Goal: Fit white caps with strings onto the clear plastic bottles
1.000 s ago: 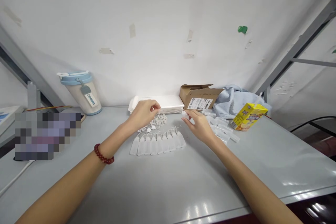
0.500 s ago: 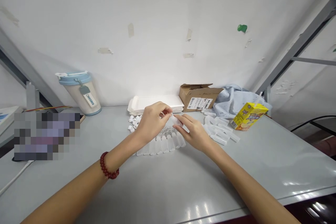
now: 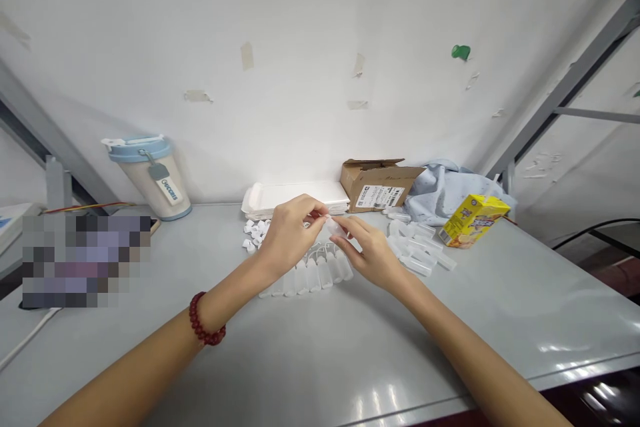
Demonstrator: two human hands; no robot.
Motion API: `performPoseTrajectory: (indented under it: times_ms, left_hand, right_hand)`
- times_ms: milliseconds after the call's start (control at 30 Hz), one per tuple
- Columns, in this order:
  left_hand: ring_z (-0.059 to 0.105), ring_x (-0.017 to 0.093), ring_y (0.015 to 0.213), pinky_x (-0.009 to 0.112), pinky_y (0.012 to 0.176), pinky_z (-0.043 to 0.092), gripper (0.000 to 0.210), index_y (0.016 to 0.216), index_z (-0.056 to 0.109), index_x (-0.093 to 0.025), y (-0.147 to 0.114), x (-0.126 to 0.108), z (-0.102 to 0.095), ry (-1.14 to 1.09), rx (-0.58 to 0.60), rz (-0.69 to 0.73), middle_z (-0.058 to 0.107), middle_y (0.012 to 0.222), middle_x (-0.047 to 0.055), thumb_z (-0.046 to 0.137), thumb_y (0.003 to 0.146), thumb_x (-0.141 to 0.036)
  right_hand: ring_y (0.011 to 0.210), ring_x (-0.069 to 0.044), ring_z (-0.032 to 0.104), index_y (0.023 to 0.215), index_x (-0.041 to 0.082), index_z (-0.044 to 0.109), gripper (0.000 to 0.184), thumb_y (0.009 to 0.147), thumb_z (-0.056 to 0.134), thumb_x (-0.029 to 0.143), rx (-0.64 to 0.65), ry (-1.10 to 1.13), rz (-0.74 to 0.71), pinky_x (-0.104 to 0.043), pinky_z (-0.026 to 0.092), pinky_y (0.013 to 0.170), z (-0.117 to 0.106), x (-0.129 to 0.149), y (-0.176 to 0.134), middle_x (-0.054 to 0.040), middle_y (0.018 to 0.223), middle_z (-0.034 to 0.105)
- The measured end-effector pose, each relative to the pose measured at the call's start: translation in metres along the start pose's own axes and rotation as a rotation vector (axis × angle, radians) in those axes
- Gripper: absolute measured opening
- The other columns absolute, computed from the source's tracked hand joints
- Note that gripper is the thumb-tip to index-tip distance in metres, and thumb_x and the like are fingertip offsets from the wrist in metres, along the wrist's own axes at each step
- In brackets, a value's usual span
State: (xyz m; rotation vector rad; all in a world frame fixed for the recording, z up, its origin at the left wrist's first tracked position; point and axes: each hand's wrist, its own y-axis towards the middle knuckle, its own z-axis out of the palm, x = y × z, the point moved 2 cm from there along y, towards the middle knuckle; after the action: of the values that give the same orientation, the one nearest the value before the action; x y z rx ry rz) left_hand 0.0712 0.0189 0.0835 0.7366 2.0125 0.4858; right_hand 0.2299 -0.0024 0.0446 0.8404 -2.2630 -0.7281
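Note:
My right hand (image 3: 370,250) holds a small translucent plastic bottle (image 3: 336,228) by its body, between thumb and fingers. At the bottle's upper end, the thumb and fingertips of my left hand (image 3: 293,230) are closed on a small white cap (image 3: 327,217), which they partly hide. Below my hands lies a row of similar capped bottles (image 3: 313,275) with thin white strips at their tops; my left wrist covers part of it. Loose white caps (image 3: 256,232) are piled left of my left hand. To the right of my right hand lie several loose translucent bottles (image 3: 417,247).
Along the wall stand white foam trays (image 3: 295,193), an open cardboard box (image 3: 383,183) and a crumpled blue cloth (image 3: 440,187). A yellow drink carton (image 3: 473,221) is at the right. At the left are a blue-lidded tumbler (image 3: 153,180) and a blurred-out phone-like device (image 3: 85,263) with a cable.
The bottle between my hands shows more clearly, tilted slightly differently. Both hands stay in nearly the same place, and the whole view has shifted a little.

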Motion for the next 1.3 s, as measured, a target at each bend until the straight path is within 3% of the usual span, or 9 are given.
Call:
performPoseTrajectory:
  times_ms: [333, 533, 1000, 1200, 1300]
  left_hand:
    - [0.059, 0.012, 0.074, 0.024, 0.063, 0.049, 0.018, 0.081, 0.062, -0.016, -0.004, -0.01, 0.003, 0.062, -0.004, 0.175, 0.062, 0.084, 0.003, 0.05, 0.079, -0.004]
    - [0.058, 0.011, 0.072, 0.024, 0.061, 0.048, 0.018, 0.084, 0.064, -0.017, -0.007, -0.008, 0.009, 0.079, -0.008, 0.167, 0.059, 0.089, 0.004, 0.05, 0.081, -0.006]
    - [0.059, 0.017, 0.1, 0.032, 0.086, 0.052, 0.033, 0.11, 0.06, -0.017, -0.013, -0.009, 0.016, -0.007, 0.021, 0.081, 0.06, 0.115, 0.007, 0.047, 0.082, -0.006]
    - [0.059, 0.019, 0.1, 0.036, 0.084, 0.052, 0.034, 0.115, 0.055, -0.02, -0.017, -0.009, 0.024, -0.03, 0.095, 0.068, 0.06, 0.111, 0.007, 0.046, 0.084, -0.01]
    - [0.057, 0.019, 0.101, 0.036, 0.085, 0.051, 0.032, 0.114, 0.053, -0.02, -0.017, -0.009, 0.023, 0.032, 0.066, 0.1, 0.059, 0.111, 0.007, 0.047, 0.084, -0.01]
  right_hand:
    - [0.07, -0.017, 0.056, 0.122, 0.017, 0.044, 0.033, 0.091, 0.046, 0.025, -0.056, -0.055, 0.013, -0.028, 0.046, 0.062, -0.001, -0.003, 0.0, -0.0057, 0.081, 0.06]
    - [0.063, -0.014, 0.054, 0.122, 0.017, 0.044, 0.032, 0.091, 0.044, 0.023, -0.086, -0.028, -0.009, -0.024, 0.046, 0.058, 0.0, 0.001, 0.001, -0.0037, 0.076, 0.059]
    - [0.067, -0.015, 0.064, 0.115, 0.019, 0.047, 0.028, 0.09, 0.045, 0.033, -0.171, 0.244, 0.274, -0.027, 0.052, 0.062, 0.0, -0.005, -0.001, -0.0039, 0.082, 0.061]
    - [0.072, -0.016, 0.064, 0.115, 0.018, 0.047, 0.032, 0.089, 0.047, 0.037, -0.179, 0.348, 0.353, -0.029, 0.054, 0.064, -0.002, -0.005, 0.001, -0.0056, 0.086, 0.063]
    - [0.074, -0.016, 0.064, 0.114, 0.018, 0.048, 0.032, 0.088, 0.048, 0.037, -0.156, 0.39, 0.403, -0.032, 0.054, 0.066, -0.003, -0.005, 0.001, -0.006, 0.089, 0.062]
